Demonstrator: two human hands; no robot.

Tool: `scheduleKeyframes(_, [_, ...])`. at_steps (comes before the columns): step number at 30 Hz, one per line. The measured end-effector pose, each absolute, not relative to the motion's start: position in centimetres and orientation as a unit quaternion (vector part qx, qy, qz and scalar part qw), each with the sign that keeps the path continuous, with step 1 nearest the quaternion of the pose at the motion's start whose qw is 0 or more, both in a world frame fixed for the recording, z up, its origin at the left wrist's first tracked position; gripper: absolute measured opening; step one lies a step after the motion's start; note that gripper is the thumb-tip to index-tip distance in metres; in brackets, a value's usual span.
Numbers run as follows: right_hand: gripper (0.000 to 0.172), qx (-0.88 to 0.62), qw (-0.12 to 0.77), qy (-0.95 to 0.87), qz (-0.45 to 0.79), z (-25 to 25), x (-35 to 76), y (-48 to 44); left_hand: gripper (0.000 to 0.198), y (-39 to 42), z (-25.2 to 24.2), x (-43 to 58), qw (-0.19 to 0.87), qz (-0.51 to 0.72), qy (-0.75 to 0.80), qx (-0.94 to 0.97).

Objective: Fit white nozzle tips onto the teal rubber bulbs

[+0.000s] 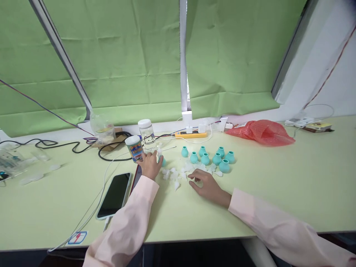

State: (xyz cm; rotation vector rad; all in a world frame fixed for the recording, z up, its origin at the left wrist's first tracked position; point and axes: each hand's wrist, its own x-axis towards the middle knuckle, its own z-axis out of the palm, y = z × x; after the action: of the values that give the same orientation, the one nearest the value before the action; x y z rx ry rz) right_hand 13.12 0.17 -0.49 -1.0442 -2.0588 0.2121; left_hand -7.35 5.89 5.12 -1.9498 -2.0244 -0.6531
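Observation:
My left hand (150,165) reaches forward with its fingers apart, beside a small teal vase-shaped piece (164,162) that it partly hides. A translucent bit (159,150) shows just above that piece; whether the fingertips touch either one I cannot tell. My right hand (206,184) hovers low with thumb and index finger apart and nothing visible between them. Close to its fingertips lie white translucent flakes (177,185), scattered on the table. Behind them stand several more teal vase-shaped pieces (205,159), upright with open mouths.
Left of my left hand are a labelled tub (134,147), a clear jar (147,134) with a white lid, and a phone (115,194) on a cable. A yellow power strip (191,135) and red bubble wrap (267,132) lie at the back of the table (278,189).

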Motion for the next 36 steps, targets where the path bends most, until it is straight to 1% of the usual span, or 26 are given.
scheduleKeyframes(3, [0.019,-0.395,0.393,-0.830,0.029,-0.2,13.0,0.1,0.038,4.9,5.3,-7.0,0.153,-0.268,-0.672,-0.673])
scheduleKeyframes(5, [0.024,-0.384,0.363,-0.849,-0.007,0.1,12.8,0.3,0.031,4.4,5.1,-6.6,0.132,-0.263,-0.609,-0.737])
scheduleKeyframes(8, [0.029,-0.383,0.306,-0.871,-0.040,0.8,11.8,0.7,0.023,4.0,4.6,-6.0,0.054,-0.181,-0.502,-0.844])
scheduleKeyframes(10, [0.029,-0.394,0.277,-0.875,-0.051,1.1,10.9,1.1,0.021,3.8,4.2,-5.8,0.034,-0.124,-0.475,-0.871])
scheduleKeyframes(14, [0.032,-0.412,0.226,-0.881,-0.053,1.6,9.3,1.7,0.019,3.6,4.2,-6.0,0.027,-0.057,-0.492,-0.868])
scheduleKeyframes(17, [0.035,-0.407,0.192,-0.891,-0.055,1.5,8.9,2.1,0.015,3.4,4.5,-6.3,-0.009,-0.032,-0.509,-0.860])
scheduleKeyframes(20, [0.030,-0.403,0.177,-0.896,-0.063,1.4,9.0,2.5,0.016,3.2,4.5,-6.4,-0.032,-0.021,-0.523,-0.851])
scheduleKeyframes(25, [0.024,-0.396,0.177,-0.898,-0.072,1.5,9.6,3.0,0.015,3.4,4.0,-6.1,-0.024,-0.024,-0.523,-0.851])
scheduleKeyframes(28, [0.022,-0.376,0.203,-0.902,-0.066,1.8,9.9,3.3,0.017,3.6,4.1,-6.1,-0.011,-0.047,-0.526,-0.849])
scheduleKeyframes(29, [0.022,-0.372,0.227,-0.898,-0.057,2.0,10.0,3.3,0.018,3.7,4.3,-6.1,-0.009,-0.076,-0.523,-0.849])
scheduleKeyframes(31, [0.022,-0.372,0.304,-0.877,-0.008,2.1,10.5,3.0,0.018,3.7,4.6,-6.1,-0.029,-0.173,-0.506,-0.844])
scheduleKeyframes(32, [0.023,-0.377,0.350,-0.857,0.038,2.1,10.8,2.8,0.017,3.6,4.7,-6.1,-0.052,-0.234,-0.494,-0.836])
scheduleKeyframes(34, [0.027,-0.391,0.429,-0.796,0.171,2.0,11.6,2.2,0.015,3.3,4.7,-5.8,-0.119,-0.339,-0.473,-0.805])
scheduleKeyframes(36, [0.030,-0.403,0.472,-0.711,0.330,1.7,12.5,1.5,0.016,2.8,4.4,-5.2,-0.196,-0.399,-0.460,-0.769])
